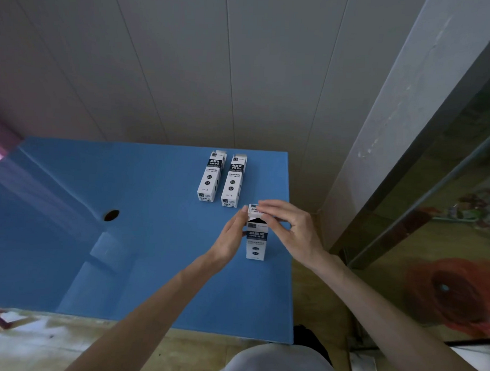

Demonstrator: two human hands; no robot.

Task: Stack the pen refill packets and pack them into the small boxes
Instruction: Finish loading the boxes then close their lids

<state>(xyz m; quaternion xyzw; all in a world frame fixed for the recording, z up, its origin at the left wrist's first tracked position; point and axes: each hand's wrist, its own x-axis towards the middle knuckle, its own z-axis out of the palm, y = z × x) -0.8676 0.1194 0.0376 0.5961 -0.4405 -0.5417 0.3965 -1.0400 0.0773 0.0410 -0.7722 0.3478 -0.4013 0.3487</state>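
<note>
The small box (256, 241) stood upright near the right edge of the blue worktop (152, 251), long axis vertical, open mouth just under the fingers. The left hand (231, 237) gripped its side — the right hand (289, 228) pinched the top flap (254, 208), nearer for the closing fold.

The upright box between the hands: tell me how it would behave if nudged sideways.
The upright box stands tall on a small base, so it would probably tip rather than slide. It looks like thin card, likely light and easy to dent. The left hand and right hand at its open flap probably steady it.
</note>
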